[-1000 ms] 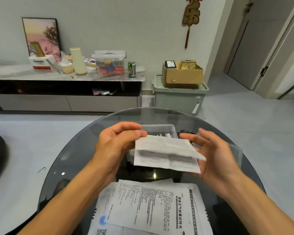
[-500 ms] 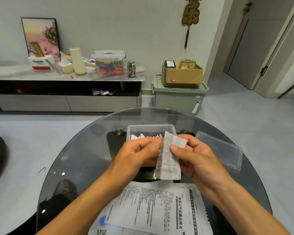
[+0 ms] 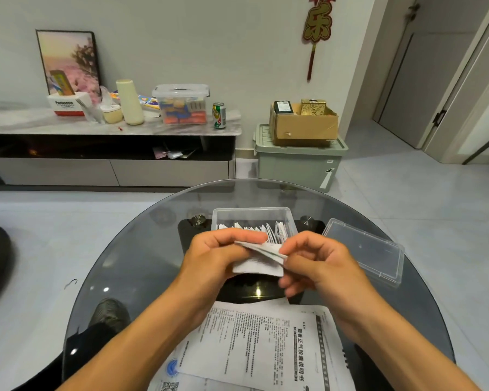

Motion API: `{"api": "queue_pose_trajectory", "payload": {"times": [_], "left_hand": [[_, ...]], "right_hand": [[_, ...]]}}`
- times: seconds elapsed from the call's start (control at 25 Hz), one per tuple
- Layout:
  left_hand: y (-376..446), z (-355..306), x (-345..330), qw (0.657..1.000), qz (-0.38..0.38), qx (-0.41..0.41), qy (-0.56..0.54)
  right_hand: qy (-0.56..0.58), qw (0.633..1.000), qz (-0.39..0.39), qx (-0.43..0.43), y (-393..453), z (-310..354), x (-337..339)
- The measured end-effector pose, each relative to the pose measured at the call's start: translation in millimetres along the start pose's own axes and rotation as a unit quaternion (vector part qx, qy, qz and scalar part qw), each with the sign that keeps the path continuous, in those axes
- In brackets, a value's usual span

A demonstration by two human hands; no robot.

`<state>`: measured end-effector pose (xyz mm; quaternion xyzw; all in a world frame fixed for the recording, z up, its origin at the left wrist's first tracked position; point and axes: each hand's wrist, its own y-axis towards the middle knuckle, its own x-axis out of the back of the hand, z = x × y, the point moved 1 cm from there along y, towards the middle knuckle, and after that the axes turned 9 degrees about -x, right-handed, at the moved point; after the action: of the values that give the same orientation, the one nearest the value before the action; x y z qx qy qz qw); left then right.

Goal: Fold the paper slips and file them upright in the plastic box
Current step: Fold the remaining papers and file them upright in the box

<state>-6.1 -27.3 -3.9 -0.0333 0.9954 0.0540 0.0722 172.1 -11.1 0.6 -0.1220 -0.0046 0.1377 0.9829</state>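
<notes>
While both hands work above the round glass table [image 3: 130, 266], a folded paper slip [image 3: 259, 262] sits pinched between them, just in front of the clear plastic box [image 3: 253, 214]. The left hand [image 3: 215, 258] grips the slip's left part, fingers curled over its top edge and thumb beneath. The right hand [image 3: 319, 258] pinches the slip's right corner between thumb and forefinger, its other fingers loosely curled below. The slip lies roughly flat and slightly tilted (its printed face is too blurred to read), held clear of the table and just near of the box's front wall. Inside the box a row of folded slips [image 3: 261, 231] stands upright, packed toward its near side. Just right of the box lies its clear lid [image 3: 364, 249], flat on the glass. Nearer the person than the box, printed instruction sheets [image 3: 266, 348] lie spread on the table, overlapping one another.
</notes>
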Motion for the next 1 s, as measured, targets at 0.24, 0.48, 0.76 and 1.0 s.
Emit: {"api": "queue_pose_trajectory", "payload": {"times": [0.24,0.48,0.76,1.0], "left_hand": [[0,2,1,0.998,0.049,0.026,0.04],[1,7,-2,0.998,-0.054,0.025,-0.012],[8,2,12,0.973,-0.053,-0.116,0.192],[26,14,32,0.886,-0.012,-0.09,0.455]], "right_hand": [[0.033,0.998,-0.04,0.027,3,2,6],[0.114,0.992,0.039,-0.038,2,-4,-1],[0.088,0.99,-0.108,-0.02,7,-1,10],[0.044,0.971,-0.235,-0.026,30,-5,30]]}}
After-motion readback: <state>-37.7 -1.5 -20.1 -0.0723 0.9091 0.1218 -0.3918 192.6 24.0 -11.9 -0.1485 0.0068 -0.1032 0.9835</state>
